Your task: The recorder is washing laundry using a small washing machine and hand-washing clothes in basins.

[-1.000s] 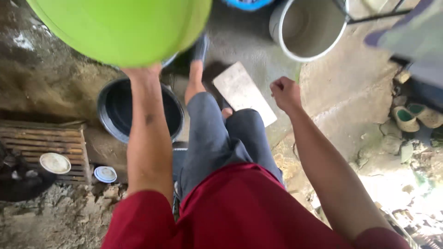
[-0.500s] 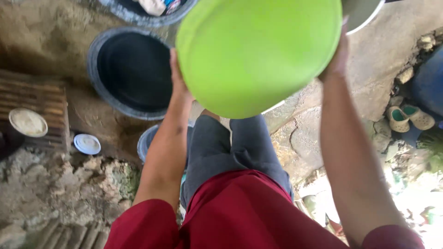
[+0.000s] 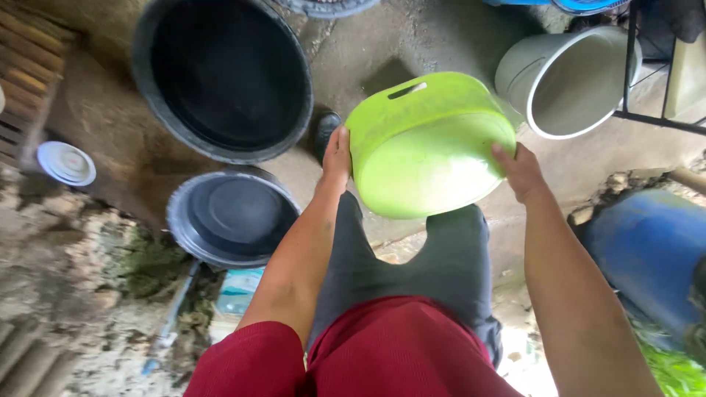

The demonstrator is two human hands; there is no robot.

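I hold a lime-green plastic basin (image 3: pixel 430 158) in front of me with both hands, its underside tilted toward me and a slot handle showing near its upper rim. My left hand (image 3: pixel 337 158) grips its left edge. My right hand (image 3: pixel 519 170) grips its right edge. The basin hangs above my grey trousers (image 3: pixel 412 265) and the concrete ground.
A large black tub (image 3: pixel 224 77) sits at the upper left, with a smaller dark grey basin (image 3: pixel 232 217) below it. A pale bucket (image 3: pixel 570 81) lies tilted at the upper right beside a black metal frame (image 3: pixel 632 66). A blue drum (image 3: pixel 651 254) is at the right. A white lid (image 3: pixel 66 163) lies at the left.
The green basin has come down from close to the camera to waist height. My right hand, free a second ago, now holds its right edge. The view has shifted left.
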